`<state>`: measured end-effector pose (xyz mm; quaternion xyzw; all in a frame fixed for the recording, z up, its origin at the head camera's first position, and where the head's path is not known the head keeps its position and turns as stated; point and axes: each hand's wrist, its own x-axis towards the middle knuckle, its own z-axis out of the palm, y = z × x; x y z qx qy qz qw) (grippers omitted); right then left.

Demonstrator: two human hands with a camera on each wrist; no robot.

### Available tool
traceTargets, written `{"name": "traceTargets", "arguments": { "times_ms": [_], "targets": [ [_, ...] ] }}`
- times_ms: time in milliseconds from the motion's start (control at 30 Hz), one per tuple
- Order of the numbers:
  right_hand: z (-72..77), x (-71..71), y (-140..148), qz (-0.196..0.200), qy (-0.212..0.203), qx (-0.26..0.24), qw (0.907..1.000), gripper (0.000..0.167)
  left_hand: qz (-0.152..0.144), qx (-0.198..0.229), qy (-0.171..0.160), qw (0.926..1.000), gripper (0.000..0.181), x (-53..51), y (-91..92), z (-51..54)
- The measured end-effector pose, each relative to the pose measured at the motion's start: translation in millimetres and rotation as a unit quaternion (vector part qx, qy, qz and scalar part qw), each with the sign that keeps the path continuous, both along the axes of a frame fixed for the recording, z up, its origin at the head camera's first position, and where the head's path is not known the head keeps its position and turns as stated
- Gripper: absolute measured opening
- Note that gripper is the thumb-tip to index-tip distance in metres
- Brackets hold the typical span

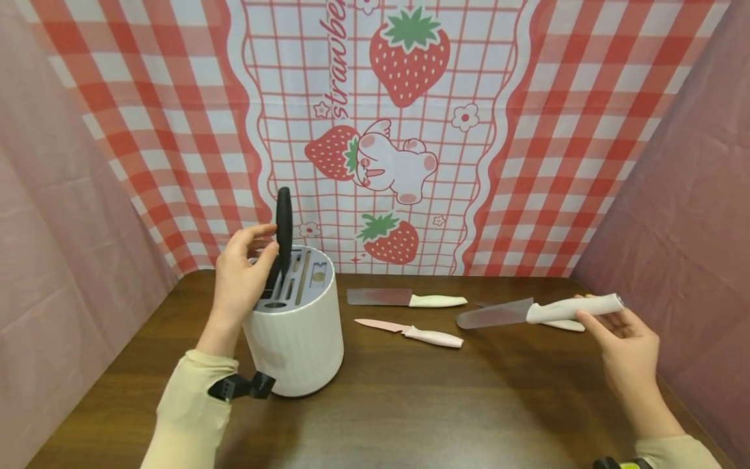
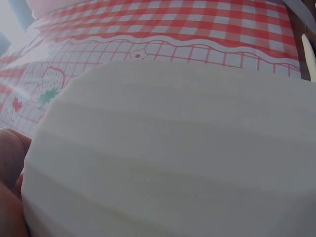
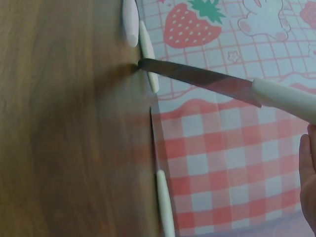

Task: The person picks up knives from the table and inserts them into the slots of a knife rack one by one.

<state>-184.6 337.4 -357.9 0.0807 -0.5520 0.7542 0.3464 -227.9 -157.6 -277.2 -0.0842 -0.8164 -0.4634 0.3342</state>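
At the white ribbed knife block, my left hand pinches an upright black handle with thumb and fingertips. Whatever lies below that handle is hidden inside the slots. My right hand grips the white handle of a knife above the table, its broad blade pointing left. The right wrist view shows the same knife's blade and part of the right hand. In the left wrist view the block's wall covers most of the picture, with fingers at its left edge.
A cleaver lies near the table's back edge, with a pink-bladed knife in front of it. Another white-handled knife lies partly behind the held one. A strawberry-print cloth hangs behind the wooden table.
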Motion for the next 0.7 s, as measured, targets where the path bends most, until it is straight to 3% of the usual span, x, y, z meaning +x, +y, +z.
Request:
{"name": "traceTargets", "arguments": {
  "times_ms": [300, 467, 700],
  "targets": [
    [7.1, -2.5, -11.6, 0.019, 0.044, 0.006, 0.9988, 0.035, 0.000, -0.025, 0.041, 0.9989, 0.027, 6.7, 5.8, 2.4],
    [15.7, -2.6, -15.7, 0.001, 0.024, 0.042, 0.9988, 0.034, -0.018, -0.030, 0.080, 0.9962, 0.025, 11.1, 11.3, 5.9],
    [26.2, -0.1, -22.5, 0.018, 0.039, 0.065, 0.9970, 0.034, -0.034, -0.039, 0.086, 0.9949, 0.023, 13.2, 16.1, 6.3]
  ]
}}
